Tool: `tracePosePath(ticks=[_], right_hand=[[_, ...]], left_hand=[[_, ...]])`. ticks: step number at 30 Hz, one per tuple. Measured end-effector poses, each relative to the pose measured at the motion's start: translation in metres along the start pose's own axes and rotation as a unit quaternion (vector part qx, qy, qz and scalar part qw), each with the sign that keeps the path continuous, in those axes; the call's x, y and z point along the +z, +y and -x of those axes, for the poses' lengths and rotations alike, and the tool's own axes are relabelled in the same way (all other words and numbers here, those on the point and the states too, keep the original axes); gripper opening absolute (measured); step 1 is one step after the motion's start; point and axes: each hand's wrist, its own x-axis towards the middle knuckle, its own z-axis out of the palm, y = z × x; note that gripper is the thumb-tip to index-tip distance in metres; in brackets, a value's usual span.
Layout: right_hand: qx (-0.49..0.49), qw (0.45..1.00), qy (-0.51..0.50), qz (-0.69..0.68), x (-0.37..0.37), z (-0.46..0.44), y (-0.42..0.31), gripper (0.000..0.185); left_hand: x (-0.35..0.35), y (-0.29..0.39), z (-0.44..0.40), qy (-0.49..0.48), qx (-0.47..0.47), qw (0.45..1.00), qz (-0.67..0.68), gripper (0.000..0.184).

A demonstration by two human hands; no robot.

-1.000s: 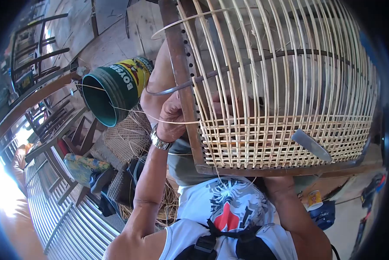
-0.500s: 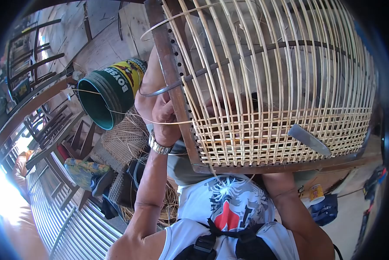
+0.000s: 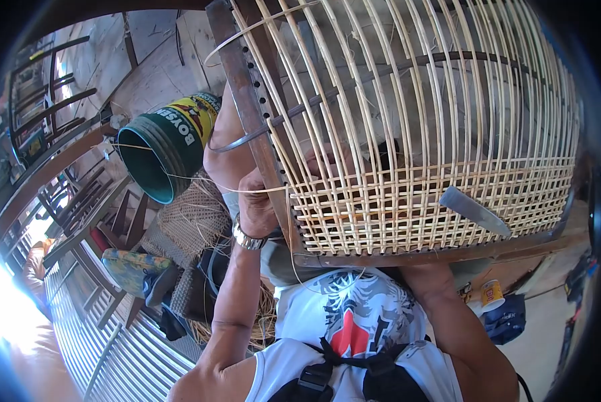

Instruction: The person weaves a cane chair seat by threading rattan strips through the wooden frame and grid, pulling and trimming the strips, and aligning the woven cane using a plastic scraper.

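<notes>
A wooden frame (image 3: 381, 260) carries pale woven cane (image 3: 367, 228), closely woven near me, with long open strands farther off. My left hand (image 3: 256, 201), wearing a metal watch, is at the frame's left rail; its fingers are closed on a thin cane strand (image 3: 223, 187) that enters the weave. Some of its fingertips are hidden by the rail. My right forearm (image 3: 429, 278) passes under the near rail. Fingers show dimly through the strands, probably those of my right hand (image 3: 330, 161); their grip is hidden. A flat grey blade-like strip (image 3: 474, 211) lies on the weave.
A green and yellow bucket (image 3: 163, 144) lies on its side at left. Woven mesh (image 3: 193, 211), a patterned cushion (image 3: 136, 271) and wooden chair frames (image 3: 79, 191) stand around. On the right are a yellow cup (image 3: 492, 295) and a dark blue cap (image 3: 504, 320).
The frame's left side has shifted slightly left in view, along with my left hand. The loose strand end at the near rail now curves in a wider loop over my shirt.
</notes>
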Motion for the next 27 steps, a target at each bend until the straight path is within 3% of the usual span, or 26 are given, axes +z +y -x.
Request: tracePosePath(ticks=[4, 5, 8, 14, 15, 18, 23, 26, 27], right_hand=[[-0.03, 0.999, 0.01, 0.011, 0.001, -0.001, 0.002, 0.049], [-0.059, 0.998, 0.021, 0.029, 0.003, -0.002, 0.005, 0.049], [-0.086, 0.995, 0.04, 0.034, 0.001, 0.0, 0.007, 0.049], [0.007, 0.974, 0.069, -0.217, -0.008, 0.009, 0.0, 0.048], [0.017, 0.966, 0.07, -0.247, -0.008, 0.008, -0.002, 0.048], [-0.028, 0.98, 0.085, -0.176, -0.003, 0.002, -0.001, 0.048], [-0.099, 0.986, 0.127, -0.029, 0.001, -0.003, 0.001, 0.048], [-0.099, 0.987, 0.127, -0.019, -0.002, -0.001, 0.0, 0.048], [-0.099, 0.987, 0.128, -0.018, -0.003, -0.001, 0.0, 0.048]], left_hand=[[0.009, 0.004, -0.002, -0.003, 0.065, 0.996, -0.056, 0.02], [0.011, 0.004, -0.003, -0.005, 0.034, 0.996, 0.087, 0.021], [0.01, 0.002, -0.004, 0.002, -0.006, 0.967, 0.254, 0.023], [-0.007, -0.016, -0.004, -0.003, 0.084, 0.996, -0.04, 0.026], [-0.002, -0.011, -0.002, 0.009, 0.04, 0.997, 0.063, 0.028], [0.003, -0.006, -0.006, 0.003, 0.011, 0.986, 0.168, 0.029], [-0.014, -0.015, -0.004, 0.026, 0.034, 0.996, -0.083, 0.019], [-0.019, 0.002, -0.013, -0.046, 0.073, 0.978, -0.19, 0.021], [-0.015, 0.007, -0.016, -0.059, 0.013, 0.998, 0.01, 0.023]])
